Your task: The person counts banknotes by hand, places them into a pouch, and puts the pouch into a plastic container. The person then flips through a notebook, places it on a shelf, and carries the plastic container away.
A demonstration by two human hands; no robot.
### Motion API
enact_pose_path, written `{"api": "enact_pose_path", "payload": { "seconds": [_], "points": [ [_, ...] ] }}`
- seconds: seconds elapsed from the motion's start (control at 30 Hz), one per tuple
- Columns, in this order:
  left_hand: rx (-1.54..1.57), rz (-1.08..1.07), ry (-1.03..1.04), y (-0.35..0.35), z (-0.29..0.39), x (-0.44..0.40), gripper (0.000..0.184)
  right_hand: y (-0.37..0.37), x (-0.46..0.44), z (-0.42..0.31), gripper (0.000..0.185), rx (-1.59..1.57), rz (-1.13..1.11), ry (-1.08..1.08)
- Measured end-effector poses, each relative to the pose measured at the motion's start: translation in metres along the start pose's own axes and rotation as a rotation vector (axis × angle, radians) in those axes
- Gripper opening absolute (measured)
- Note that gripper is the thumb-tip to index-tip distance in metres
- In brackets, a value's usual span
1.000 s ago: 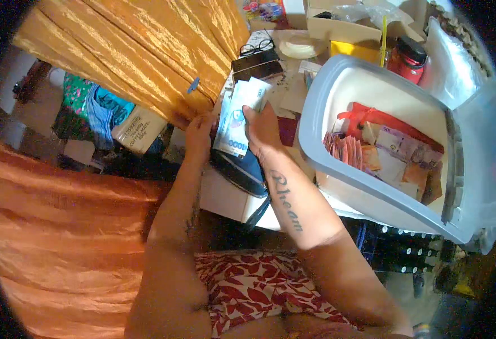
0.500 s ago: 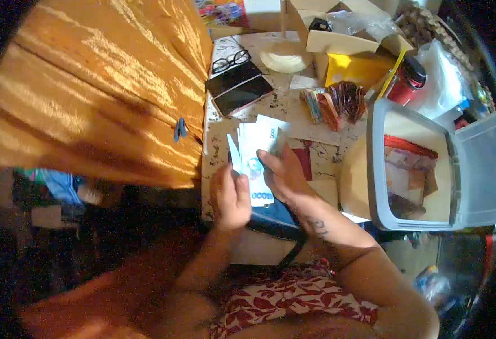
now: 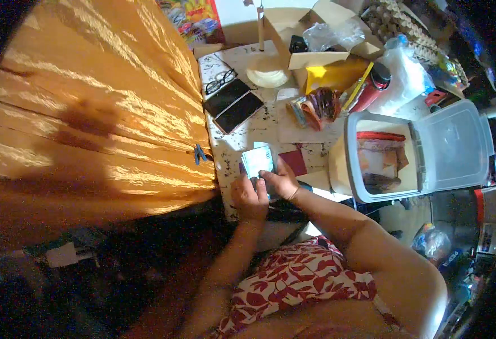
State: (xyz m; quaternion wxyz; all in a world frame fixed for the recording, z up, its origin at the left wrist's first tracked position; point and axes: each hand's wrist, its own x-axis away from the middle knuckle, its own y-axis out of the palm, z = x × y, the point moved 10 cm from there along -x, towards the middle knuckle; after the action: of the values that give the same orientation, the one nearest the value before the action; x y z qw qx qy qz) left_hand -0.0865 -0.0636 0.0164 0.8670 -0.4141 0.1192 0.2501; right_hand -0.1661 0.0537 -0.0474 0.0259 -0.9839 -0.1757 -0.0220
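A small stack of pale blue banknotes is held upright between my two hands over the near part of the table. My left hand is closed around the lower left of the notes. On the right side, my right hand grips them, its thumb lying across their face. Behind the right hand a flat maroon piece lies on the table. Something dark below my hands is mostly hidden.
Two phones and eyeglasses lie at the table's left. Bundled banknotes sit near a red tumbler and an open cardboard box. Rightward, an open plastic bin holds paper and pouches. An orange curtain hangs left.
The fanned notes are now gathered into a neater stack, and both hands have drawn closer together. The camera view has shifted, with the bin's lid showing more fully.
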Motion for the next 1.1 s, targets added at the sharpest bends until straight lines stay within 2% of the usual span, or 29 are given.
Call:
{"api": "enact_pose_path", "payload": {
  "seconds": [0.03,0.07,0.13,0.17,0.2,0.27,0.3,0.4,0.47,0.57,0.63,0.73,0.8,0.87,0.9,0.97,1.0,1.07,1.1],
  "points": [
    [-0.001,-0.001,0.004,0.009,-0.01,0.006,0.036,-0.001,0.0,-0.01,0.056,0.013,0.011,-0.05],
    [-0.145,0.067,0.127,0.017,-0.015,0.016,0.036,0.0,0.002,-0.015,0.056,0.01,0.01,-0.05],
    [-0.3,0.141,0.244,0.02,-0.008,0.021,0.037,-0.006,0.008,-0.02,0.053,0.067,0.064,-0.029],
    [-0.171,0.067,0.1,0.028,-0.025,0.015,0.039,-0.007,0.01,-0.01,0.049,0.096,0.107,-0.064],
    [-0.043,-0.004,-0.045,0.037,-0.041,0.012,0.04,-0.003,0.014,0.002,0.043,-0.002,0.064,0.078],
    [-0.003,0.09,0.004,0.033,-0.044,0.017,0.045,-0.015,0.028,-0.03,0.035,0.019,0.047,-0.058],
    [-0.016,0.055,0.031,0.027,-0.034,0.014,0.046,-0.027,0.034,-0.045,0.032,0.154,0.119,-0.23],
    [-0.086,-0.03,0.083,0.02,-0.013,0.006,0.044,-0.047,0.045,-0.016,0.031,0.157,0.195,-0.123],
    [-0.205,-0.092,0.066,0.026,-0.014,0.005,0.037,-0.05,0.048,0.002,0.031,0.009,0.164,-0.011],
    [-0.294,-0.13,0.028,0.016,0.025,-0.013,0.03,-0.06,0.06,0.006,0.032,-0.07,0.151,0.115],
    [-0.296,-0.139,0.035,0.018,0.03,-0.018,0.027,-0.071,0.061,-0.033,0.034,0.093,0.106,0.082],
    [-0.307,-0.093,0.086,0.018,0.027,-0.018,0.025,-0.075,0.07,-0.027,0.035,0.045,0.112,0.188],
    [-0.312,-0.046,0.13,0.015,0.027,-0.015,0.025,-0.075,0.072,-0.022,0.035,0.053,0.124,0.169],
    [-0.355,-0.148,-0.031,0.019,0.015,-0.015,0.023,-0.071,0.068,-0.007,0.036,0.105,0.09,0.092],
    [-0.339,-0.15,-0.018,0.019,0.007,-0.01,0.023,-0.068,0.065,0.002,0.038,0.157,0.063,0.05],
    [0.165,-0.015,-0.028,0.023,-0.025,-0.001,0.02,-0.066,0.063,0.012,0.042,0.23,0.041,0.009],
    [0.265,0.021,-0.076,0.022,-0.037,0.003,0.017,-0.064,0.064,0.009,0.042,0.251,0.054,0.001],
    [0.405,-0.018,0.001,-0.014,0.012,-0.014,0.014,-0.054,0.069,0.005,0.045,-0.155,0.01,0.096],
    [0.66,-0.213,-0.202,0.004,-0.005,-0.003,0.012,-0.045,0.072,-0.011,0.047,-0.403,-0.028,0.147]
  ]
}}
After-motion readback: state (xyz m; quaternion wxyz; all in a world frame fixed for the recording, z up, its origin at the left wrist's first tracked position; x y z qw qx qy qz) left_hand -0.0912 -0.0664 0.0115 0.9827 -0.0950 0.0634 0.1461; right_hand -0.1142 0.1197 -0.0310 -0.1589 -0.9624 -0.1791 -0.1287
